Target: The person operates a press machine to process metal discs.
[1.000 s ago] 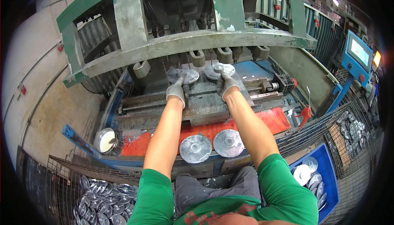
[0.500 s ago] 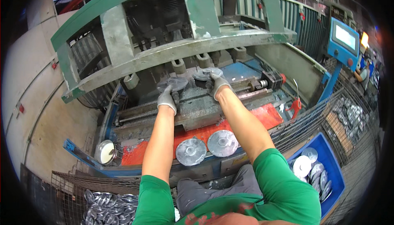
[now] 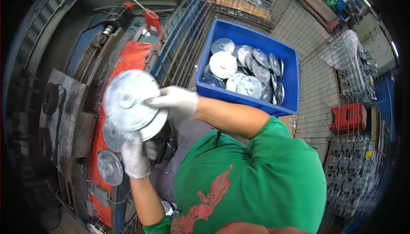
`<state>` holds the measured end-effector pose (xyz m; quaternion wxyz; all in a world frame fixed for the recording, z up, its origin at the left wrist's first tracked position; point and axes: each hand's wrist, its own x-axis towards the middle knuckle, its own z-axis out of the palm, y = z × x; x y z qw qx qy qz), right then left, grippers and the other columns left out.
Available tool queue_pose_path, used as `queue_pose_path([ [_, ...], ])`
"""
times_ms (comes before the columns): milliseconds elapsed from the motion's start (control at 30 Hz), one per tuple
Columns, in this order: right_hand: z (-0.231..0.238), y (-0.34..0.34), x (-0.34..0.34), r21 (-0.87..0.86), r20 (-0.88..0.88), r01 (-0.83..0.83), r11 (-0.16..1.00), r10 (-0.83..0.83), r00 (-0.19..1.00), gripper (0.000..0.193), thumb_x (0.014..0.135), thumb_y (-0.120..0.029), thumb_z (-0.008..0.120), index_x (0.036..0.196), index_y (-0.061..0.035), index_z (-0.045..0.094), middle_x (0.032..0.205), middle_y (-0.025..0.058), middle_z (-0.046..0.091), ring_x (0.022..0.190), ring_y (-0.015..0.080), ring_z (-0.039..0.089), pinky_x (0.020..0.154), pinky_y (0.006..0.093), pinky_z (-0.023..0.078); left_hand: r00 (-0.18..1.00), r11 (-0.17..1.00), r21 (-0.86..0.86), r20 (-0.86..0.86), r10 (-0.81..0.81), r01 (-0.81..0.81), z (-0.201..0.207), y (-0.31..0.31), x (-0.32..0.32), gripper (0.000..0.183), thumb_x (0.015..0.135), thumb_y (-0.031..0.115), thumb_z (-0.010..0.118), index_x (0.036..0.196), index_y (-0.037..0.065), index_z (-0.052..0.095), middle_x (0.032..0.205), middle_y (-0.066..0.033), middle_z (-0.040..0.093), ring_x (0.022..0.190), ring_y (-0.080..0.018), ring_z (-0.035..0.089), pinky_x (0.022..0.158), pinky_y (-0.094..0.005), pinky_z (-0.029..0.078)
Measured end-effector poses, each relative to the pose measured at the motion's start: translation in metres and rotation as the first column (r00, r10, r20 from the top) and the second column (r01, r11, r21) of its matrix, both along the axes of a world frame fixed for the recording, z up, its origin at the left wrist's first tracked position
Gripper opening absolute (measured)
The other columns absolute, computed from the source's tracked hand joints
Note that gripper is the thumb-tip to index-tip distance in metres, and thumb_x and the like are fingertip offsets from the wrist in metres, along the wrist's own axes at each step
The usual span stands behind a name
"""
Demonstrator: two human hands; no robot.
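Observation:
Two round grey metal discs, one overlapping the other, are held up over the machine's front edge. My right hand (image 3: 178, 101), gloved in white, grips the right edge of the top disc (image 3: 128, 97), thumb on its face. The lower disc (image 3: 156, 125) shows partly from beneath. My left hand (image 3: 136, 157), also gloved, is closed at the discs' lower edge; motion blurs its fingers. Just behind, a flat disc (image 3: 113, 136) and another disc (image 3: 110, 168) lie along the red sheet (image 3: 130, 59).
A blue bin (image 3: 245, 31) holding many discs stands to the right, behind a wire mesh fence (image 3: 183, 33). A red-handled air gun (image 3: 152, 20) hangs at the machine's far end. Farther right are a red crate (image 3: 348, 118) and stacked metal parts (image 3: 352, 170).
My view and body have swung right, toward the blue bin. Both hands have left the machine bed with the two discs, which are now brought together, overlapping.

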<state>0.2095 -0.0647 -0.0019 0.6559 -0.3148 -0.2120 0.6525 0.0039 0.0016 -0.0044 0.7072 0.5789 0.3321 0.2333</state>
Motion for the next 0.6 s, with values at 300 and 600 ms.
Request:
queue_pose_path([
  [300,-0.087,-0.176,0.187,-0.279,0.456,0.684,0.674,-0.534,0.712,0.039,0.085,-0.026,0.06,0.115,-0.0009,0.056,0.106,0.0097,0.062,0.093,0.0189,0.061,0.081,0.0337,0.051,0.974,0.925,-0.379,-0.196,-0.111,0.029,-0.053,-0.026,-0.049,0.052,0.092,0.045,0.048,0.107,-0.005,0.054,0.072,-0.0105,0.06,0.049,-0.012,0.053,0.044,-0.0213,0.041],
  [600,-0.089,-0.013,-0.041,-0.409,0.465,0.05,0.911,0.161,0.871,0.06,0.082,-0.048,0.062,0.117,0.0003,0.054,0.091,0.0112,0.063,0.061,0.0164,0.061,0.05,0.0266,0.05,0.63,0.516,-0.599,0.024,0.776,-0.612,-0.083,-0.026,-0.164,0.051,0.086,0.051,0.056,0.098,0.002,0.057,0.061,0.0028,0.04,0.048,-0.0092,0.036,0.044,-0.0224,0.027],
])
